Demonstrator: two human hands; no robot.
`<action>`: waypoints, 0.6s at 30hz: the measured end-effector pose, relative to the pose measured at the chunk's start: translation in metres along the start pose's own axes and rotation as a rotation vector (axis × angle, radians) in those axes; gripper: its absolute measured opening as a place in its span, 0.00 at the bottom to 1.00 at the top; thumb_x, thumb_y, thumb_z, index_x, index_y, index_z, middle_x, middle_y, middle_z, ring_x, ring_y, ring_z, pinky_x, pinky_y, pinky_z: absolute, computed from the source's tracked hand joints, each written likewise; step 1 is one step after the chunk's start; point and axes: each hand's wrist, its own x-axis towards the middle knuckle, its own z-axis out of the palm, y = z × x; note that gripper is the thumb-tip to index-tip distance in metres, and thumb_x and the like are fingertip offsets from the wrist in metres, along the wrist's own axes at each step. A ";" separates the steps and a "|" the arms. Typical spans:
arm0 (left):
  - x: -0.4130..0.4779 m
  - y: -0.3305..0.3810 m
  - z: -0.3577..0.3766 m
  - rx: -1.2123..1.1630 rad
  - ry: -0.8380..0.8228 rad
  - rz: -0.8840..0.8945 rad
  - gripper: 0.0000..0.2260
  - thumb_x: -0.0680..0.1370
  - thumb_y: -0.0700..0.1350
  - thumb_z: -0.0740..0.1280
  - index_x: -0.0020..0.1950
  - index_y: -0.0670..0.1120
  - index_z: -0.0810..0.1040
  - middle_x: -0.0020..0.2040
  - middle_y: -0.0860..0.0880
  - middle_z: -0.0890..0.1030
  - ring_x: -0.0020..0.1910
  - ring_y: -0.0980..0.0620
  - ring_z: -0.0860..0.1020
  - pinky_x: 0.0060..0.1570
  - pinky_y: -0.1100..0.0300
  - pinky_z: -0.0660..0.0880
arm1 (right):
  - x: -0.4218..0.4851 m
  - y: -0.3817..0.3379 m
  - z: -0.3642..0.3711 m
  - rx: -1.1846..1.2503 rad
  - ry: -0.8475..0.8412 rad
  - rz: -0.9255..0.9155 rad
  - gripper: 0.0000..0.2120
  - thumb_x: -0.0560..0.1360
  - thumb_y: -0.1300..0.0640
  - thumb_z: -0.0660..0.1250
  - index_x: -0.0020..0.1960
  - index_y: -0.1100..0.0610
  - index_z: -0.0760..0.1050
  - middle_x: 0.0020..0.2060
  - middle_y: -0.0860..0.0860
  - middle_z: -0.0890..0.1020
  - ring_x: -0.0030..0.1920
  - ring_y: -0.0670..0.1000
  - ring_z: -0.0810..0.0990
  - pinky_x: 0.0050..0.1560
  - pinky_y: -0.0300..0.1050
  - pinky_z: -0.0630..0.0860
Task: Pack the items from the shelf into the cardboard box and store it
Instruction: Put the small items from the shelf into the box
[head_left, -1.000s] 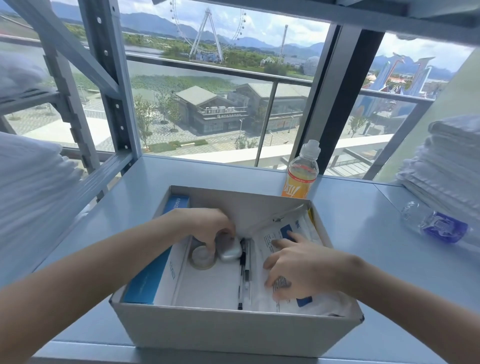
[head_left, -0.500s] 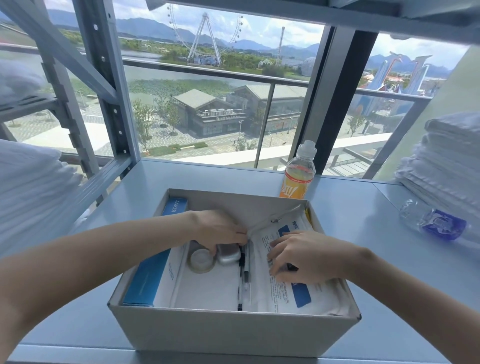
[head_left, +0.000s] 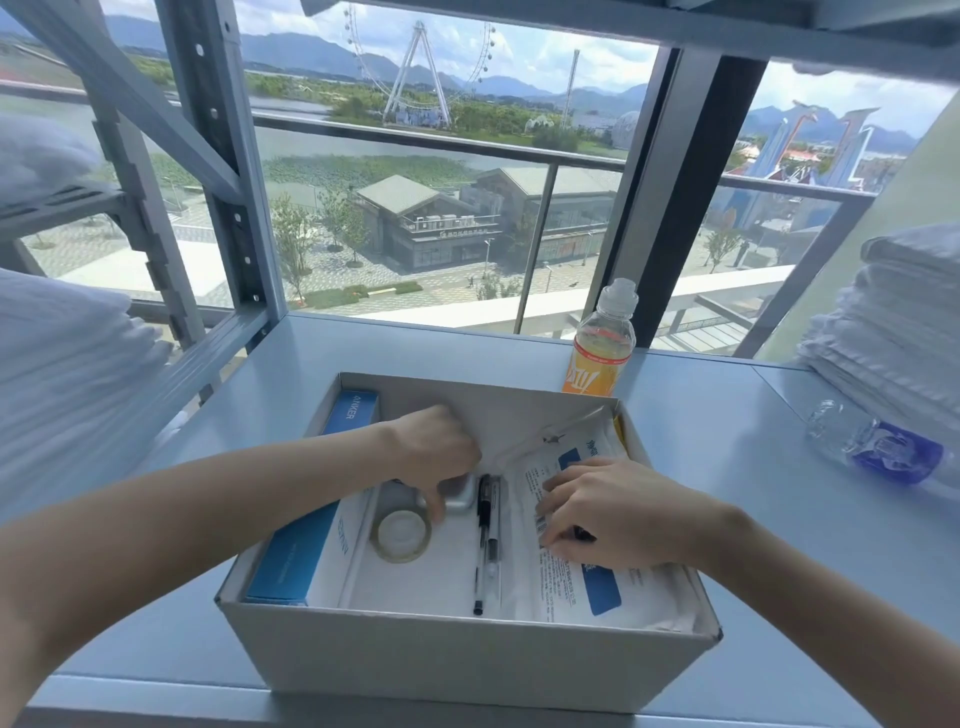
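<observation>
- The cardboard box stood open on the shelf, with both hands inside it.
- Left hand: fingers were curled down over a small silver item, apparently gripping it. The tape roll lay just below the thumb, and the blue carton lay to the hand's left.
- Two pens lay between the hands, long axis front to back.
- Right hand: bent fingertips rested on the white pouch. Whether it pinched anything could not be determined.
- The orange bottle stood upright outside the box, beyond and nearer to the right hand. It was the probable next pick.
- The water bottle lay on its side, well to that hand's right.
</observation>
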 end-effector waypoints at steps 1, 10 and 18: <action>0.000 -0.001 0.000 -0.024 0.004 -0.012 0.27 0.64 0.66 0.70 0.46 0.43 0.75 0.38 0.49 0.79 0.33 0.48 0.72 0.34 0.59 0.66 | 0.000 0.000 0.000 -0.007 -0.002 0.002 0.15 0.78 0.48 0.56 0.56 0.45 0.79 0.57 0.41 0.80 0.62 0.46 0.72 0.64 0.44 0.66; -0.007 -0.003 -0.001 -0.038 0.020 -0.001 0.17 0.69 0.63 0.68 0.40 0.49 0.74 0.35 0.51 0.79 0.34 0.48 0.74 0.31 0.61 0.64 | 0.000 -0.001 0.002 -0.026 -0.008 0.005 0.15 0.78 0.48 0.55 0.55 0.45 0.79 0.57 0.40 0.80 0.61 0.47 0.72 0.64 0.46 0.67; -0.041 -0.003 -0.018 -0.268 -0.355 0.214 0.18 0.70 0.53 0.70 0.59 0.63 0.75 0.29 0.56 0.78 0.30 0.63 0.71 0.33 0.63 0.65 | 0.002 -0.001 0.002 -0.041 -0.031 0.015 0.15 0.77 0.49 0.55 0.54 0.46 0.80 0.56 0.41 0.79 0.61 0.48 0.72 0.64 0.47 0.67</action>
